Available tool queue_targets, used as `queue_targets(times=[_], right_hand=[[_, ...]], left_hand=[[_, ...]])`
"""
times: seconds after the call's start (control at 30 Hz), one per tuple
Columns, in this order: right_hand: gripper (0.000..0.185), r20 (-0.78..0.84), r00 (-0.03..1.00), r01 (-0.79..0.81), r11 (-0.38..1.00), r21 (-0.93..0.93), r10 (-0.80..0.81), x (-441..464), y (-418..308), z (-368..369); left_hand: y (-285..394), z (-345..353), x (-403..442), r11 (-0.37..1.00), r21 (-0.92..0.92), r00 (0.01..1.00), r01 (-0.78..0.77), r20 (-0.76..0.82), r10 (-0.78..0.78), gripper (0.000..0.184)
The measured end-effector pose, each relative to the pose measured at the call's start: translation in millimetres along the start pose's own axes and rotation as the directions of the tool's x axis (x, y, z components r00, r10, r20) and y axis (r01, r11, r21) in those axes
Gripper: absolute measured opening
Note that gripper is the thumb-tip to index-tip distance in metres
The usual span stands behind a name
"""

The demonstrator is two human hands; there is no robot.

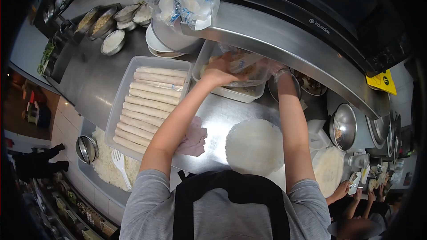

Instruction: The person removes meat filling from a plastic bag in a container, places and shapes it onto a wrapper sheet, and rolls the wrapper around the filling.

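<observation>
A clear plastic bag [252, 76] with shredded, light brown food in it lies in a white plastic tub [242, 96] under the steel shelf. My left hand [221, 72] grips the bag's left side, its fingers partly hidden by the plastic. At the bag's right side is my right hand [275, 67], covered by thin clear plastic; its fingers are blurred. Closer to my body, a round, thin white wrapper sheet [253, 146] lies flat on the steel table [213, 118]. Left of my left forearm, a clear plastic container [116, 102] holds several long pale rolls [149, 99].
A pink cloth [195, 138] lies beside the container. Steel bowls [342, 126] stand at right, and filled bowls [113, 42] at back left. The steel shelf [267, 44] overhangs my hands. A grey tray [84, 164] holds white grains and a spatula [120, 164]. Other people's hands [340, 191] work at lower right.
</observation>
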State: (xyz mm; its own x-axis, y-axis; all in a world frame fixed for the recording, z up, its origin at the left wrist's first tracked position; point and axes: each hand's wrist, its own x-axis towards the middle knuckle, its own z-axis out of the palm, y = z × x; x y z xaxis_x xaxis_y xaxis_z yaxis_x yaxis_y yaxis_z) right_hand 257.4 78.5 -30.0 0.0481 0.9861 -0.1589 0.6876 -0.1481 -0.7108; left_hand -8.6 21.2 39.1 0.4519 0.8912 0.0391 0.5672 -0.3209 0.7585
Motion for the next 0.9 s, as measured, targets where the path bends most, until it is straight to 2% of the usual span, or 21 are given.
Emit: queue_targets(times=[0.03,0.07,0.13,0.17,0.2,0.23,0.27,0.3,0.33,0.37,0.4,0.47,0.5,0.57,0.6,0.7,0.73,0.77,0.8,0.83,0.9], right_hand=[[0.048,-0.085,0.987,0.143,0.986,0.09,-0.136,4.0,3.2,7.2],[0.047,-0.181,0.948,0.293,0.942,0.164,-0.263,9.6,4.5,15.9],[0.044,-0.386,0.8,0.573,0.776,0.264,-0.46,17.6,5.4,36.5],[0.043,-0.49,0.697,0.695,0.66,0.285,-0.524,20.4,4.6,43.7],[0.043,-0.494,0.693,0.699,0.658,0.281,-0.525,2.8,-19.1,38.7],[0.041,-0.357,0.771,0.476,0.85,-0.225,-0.527,-33.8,-62.0,24.3],[0.04,-0.259,0.86,0.153,0.707,-0.69,-0.439,-54.1,-87.0,15.7],[0.041,-0.264,0.896,0.25,0.897,-0.364,-0.357,-26.0,-41.6,28.8],[0.043,-0.266,0.925,0.306,0.946,0.104,-0.27,2.2,4.0,41.8],[0.044,-0.267,0.946,0.294,0.829,0.476,-0.183,29.4,47.9,54.4],[0.044,-0.27,0.944,0.301,0.825,0.479,-0.188,16.5,33.7,44.6],[0.056,-0.037,0.98,0.199,0.973,0.114,-0.196,-54.1,-14.0,5.8],[0.056,-0.034,0.981,0.192,0.975,0.112,-0.19,-76.8,-28.1,-3.5],[0.072,0.043,0.968,0.237,0.961,0.141,-0.246,-109.8,-44.1,-8.0],[0.082,0.074,0.987,0.13,0.974,0.185,-0.146,-111.4,-46.2,-7.7],[0.07,0.158,0.962,0.199,0.967,0.161,-0.225,-114.0,-52.4,-18.0],[0.07,0.151,0.964,0.196,0.967,0.16,-0.22,-97.8,-40.0,-18.7],[0.066,0.02,0.972,0.214,0.917,0.336,-0.235,-67.2,-16.7,-16.1],[0.063,-0.107,0.969,0.248,0.832,0.497,-0.225,-48.4,0.0,-13.2],[0.062,-0.204,0.954,0.292,0.845,0.449,-0.221,-26.1,2.3,-9.0],[0.061,-0.254,0.93,0.3,0.949,0.1,-0.267,11.5,-6.2,7.5]], left_hand=[[4.8,2.4,4.6,0.984,0.177,0.999,-0.008,-0.047,0.016,0.085],[11.5,6.4,9.9,0.984,0.178,0.998,-0.01,-0.052,0.02,0.085],[19.9,20.3,21.0,0.864,0.478,0.955,-0.159,-0.147,0.257,0.079],[16.4,25.7,30.7,0.863,0.479,0.955,-0.159,-0.147,0.258,0.079],[5.7,33.2,47.2,0.899,0.424,0.965,-0.108,-0.174,0.198,0.07],[-0.5,36.8,57.8,0.928,0.368,0.971,-0.056,-0.197,0.137,0.062],[-1.5,36.8,59.5,0.927,0.372,0.97,-0.058,-0.199,0.141,0.062],[-2.7,36.1,58.3,0.942,0.331,0.983,-0.058,-0.145,0.112,0.052],[-5.1,36.3,56.0,0.956,0.289,0.993,-0.053,-0.088,0.082,0.043],[-11.7,40.2,49.8,0.954,0.294,0.993,-0.052,-0.09,0.081,0.043],[-21.2,45.7,41.4,0.96,0.265,0.993,-0.089,-0.049,0.105,0.038],[-31.8,46.5,28.3,0.966,0.229,0.992,-0.122,-0.006,0.126,0.034],[-35.8,43.6,21.3,0.965,0.196,0.984,-0.177,0.005,0.179,0.031],[-39.6,42.9,11.3,0.963,0.151,0.975,-0.222,0.021,0.221,0.028],[-37.3,39.4,15.3,0.976,0.083,0.979,-0.201,-0.002,0.202,0.028],[-26.9,35.1,20.2,0.981,0.015,0.982,-0.191,-0.011,0.191,0.029],[-23.9,35.7,20.9,0.981,0.022,0.982,-0.191,0.0,0.191,0.032],[-21.9,39.0,20.1,0.98,0.021,0.98,-0.197,0.002,0.197,0.032],[-22.1,44.4,15.4,0.975,0.126,0.982,-0.184,0.056,0.178,0.033],[-23.4,48.6,10.4,0.957,0.233,0.983,-0.173,0.104,0.152,0.036],[-26.1,58.5,-0.1,0.966,0.214,0.988,-0.145,0.074,0.132,0.034]])
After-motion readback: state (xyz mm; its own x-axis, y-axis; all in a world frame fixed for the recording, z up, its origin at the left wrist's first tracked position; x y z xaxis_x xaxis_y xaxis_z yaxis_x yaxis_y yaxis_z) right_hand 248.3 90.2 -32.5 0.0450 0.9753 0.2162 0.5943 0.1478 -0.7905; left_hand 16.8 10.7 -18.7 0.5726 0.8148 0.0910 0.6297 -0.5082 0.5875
